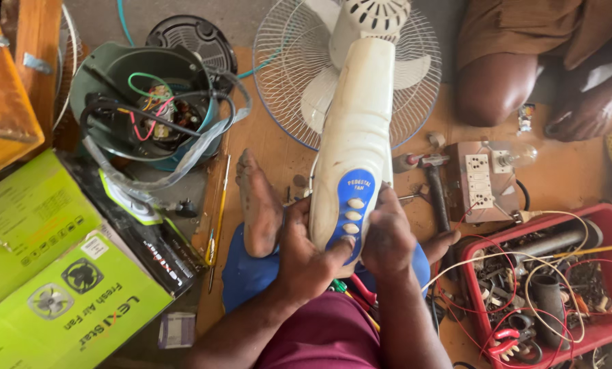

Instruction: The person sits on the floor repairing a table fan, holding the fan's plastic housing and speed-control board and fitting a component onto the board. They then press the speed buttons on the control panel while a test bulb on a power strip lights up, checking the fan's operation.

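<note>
A white pedestal fan body [355, 130] with a blue button panel [351, 213] lies toward me across the floor, its wire-guarded head [287, 82] at the far end. My left hand [306, 256] grips the near left side of the body, thumb on the lowest button. My right hand [386, 236] clasps the right side of the same body. My bare foot [259, 205] rests just left of it.
A red crate [610, 225] of wires and parts sits at the right. A hammer [434, 188] and a switch board with a bulb [480, 179] lie beyond it. An opened round appliance with wiring [149, 102], green fan boxes [60, 287] and a screwdriver [218, 219] lie left. Another person sits far right [518, 61].
</note>
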